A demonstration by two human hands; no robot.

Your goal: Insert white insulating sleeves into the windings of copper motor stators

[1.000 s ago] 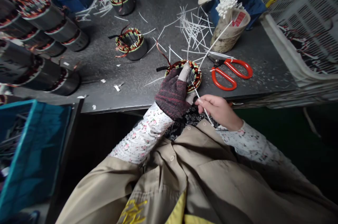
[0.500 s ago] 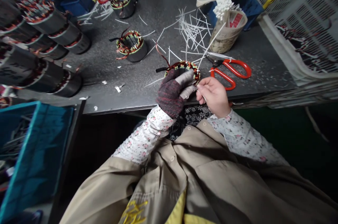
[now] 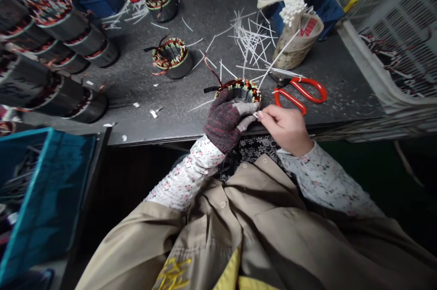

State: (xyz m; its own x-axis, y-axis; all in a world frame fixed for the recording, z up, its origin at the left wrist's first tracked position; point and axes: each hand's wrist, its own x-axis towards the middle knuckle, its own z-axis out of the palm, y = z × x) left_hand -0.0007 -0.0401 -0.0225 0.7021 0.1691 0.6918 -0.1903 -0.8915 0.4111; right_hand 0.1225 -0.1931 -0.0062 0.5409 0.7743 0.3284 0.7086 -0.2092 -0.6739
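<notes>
A motor stator (image 3: 241, 86), a ring with copper windings and white ties, lies near the table's front edge. My left hand (image 3: 227, 119), in a dark knitted glove with pale wrapped fingertips, grips its near side. My bare right hand (image 3: 285, 127) pinches the end of a thin white strip (image 3: 256, 115) at the stator's right front. A longer white tie (image 3: 278, 60) stands up from the stator's right side and leans toward the paper-wrapped cup. Just right of the stator rest red-handled scissors (image 3: 300, 93).
Loose white ties (image 3: 252, 39) lie behind the stator, beside a cup (image 3: 297, 42) full of them. Another stator (image 3: 172, 58) stands farther left. Stacked stators (image 3: 75, 39) and a teal crate (image 3: 48, 180) are at left; a white basket (image 3: 372, 67) is at right.
My right hand has moved slightly right and down, drawing out from the stator with the white strip. My left fingers have shifted toward the near rim, showing more of the ring's inside.
</notes>
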